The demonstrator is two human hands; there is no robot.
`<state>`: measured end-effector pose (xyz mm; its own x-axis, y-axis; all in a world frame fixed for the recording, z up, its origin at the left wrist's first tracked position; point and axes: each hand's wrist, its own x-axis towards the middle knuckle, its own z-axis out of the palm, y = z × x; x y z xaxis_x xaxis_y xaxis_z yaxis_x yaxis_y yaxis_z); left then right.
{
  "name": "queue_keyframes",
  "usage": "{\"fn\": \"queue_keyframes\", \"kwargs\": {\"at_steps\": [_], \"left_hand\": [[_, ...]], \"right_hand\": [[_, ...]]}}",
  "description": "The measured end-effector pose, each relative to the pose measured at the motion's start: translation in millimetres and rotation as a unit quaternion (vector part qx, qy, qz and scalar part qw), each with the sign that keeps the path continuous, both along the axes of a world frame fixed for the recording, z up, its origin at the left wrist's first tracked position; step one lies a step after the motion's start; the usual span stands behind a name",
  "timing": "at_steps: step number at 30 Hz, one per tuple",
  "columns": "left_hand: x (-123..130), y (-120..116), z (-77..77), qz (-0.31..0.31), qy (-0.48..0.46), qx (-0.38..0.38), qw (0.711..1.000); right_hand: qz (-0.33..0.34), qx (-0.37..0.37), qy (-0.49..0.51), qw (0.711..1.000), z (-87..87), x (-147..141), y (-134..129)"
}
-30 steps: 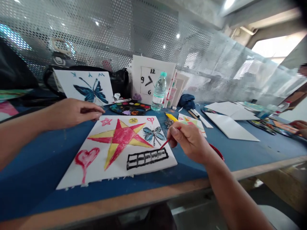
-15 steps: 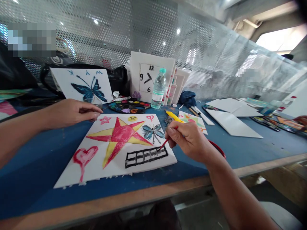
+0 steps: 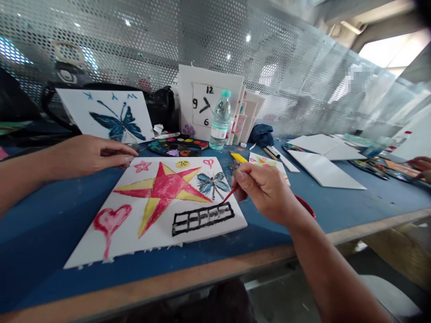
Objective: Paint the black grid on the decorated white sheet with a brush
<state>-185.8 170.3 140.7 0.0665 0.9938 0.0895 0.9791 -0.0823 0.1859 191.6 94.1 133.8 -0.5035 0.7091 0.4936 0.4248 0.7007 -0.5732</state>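
Right hand [image 3: 264,193] is pinching a thin red paintbrush [image 3: 229,195], tip right at the top edge of the black painted grid [image 3: 202,219]. Left hand [image 3: 90,157] is just relaxed and open, fingertips [image 3: 129,152] right by the top-left corner of the painted white sheet [image 3: 84,242], close to the watercolor palette [image 3: 175,148]. That sheet's lying flat on the blue table [image 3: 33,255], with a red-and-yellow star [image 3: 161,190] and a heart [image 3: 111,220] on it too.

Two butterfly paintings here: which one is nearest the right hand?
The small blue butterfly on the flat sheet, just beside the right hand. The larger dark-blue butterfly sits on a separate white board further back, beyond the left hand.
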Motion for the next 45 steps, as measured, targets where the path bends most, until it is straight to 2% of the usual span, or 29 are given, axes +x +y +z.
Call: {"fn": "queue_keyframes", "kwargs": {"at_steps": [5,17,30,34,37,40,45], "left_hand": [[-0.9,2.2,-0.7,0.003,0.006,-0.010,1.000],[2.0,0.9,1.1,-0.001,0.005,-0.029,1.000],[-4.9,4.2,-0.7,-0.016,0.015,-0.016,1.000],[-6.1,3.7,-0.7,-0.011,0.017,-0.013,1.000],[-7.3,3.4,-0.5,0.000,0.019,-0.016,1.000],[-7.7,3.9,-0.4,-0.002,0.014,-0.016,1.000],[-4.9,3.8,0.0,-0.004,0.004,-0.020,1.000]], "right_hand": [[0.003,-0.017,-0.014,1.000,-3.9,-2.7,0.8],[0.025,-0.038,-0.027,0.999,-0.5,-2.4,-4.1],[0.038,-0.052,-0.036,0.997,1.8,-0.9,-7.9],[0.023,-0.060,0.013,0.998,0.5,-0.9,-6.5],[-0.010,-0.037,0.043,0.998,-1.8,-2.2,-3.3],[-0.015,-0.024,0.036,0.999,-3.7,-3.9,-0.5],[-0.004,-0.043,0.018,0.999,-4.2,-5.3,-1.4]]}}
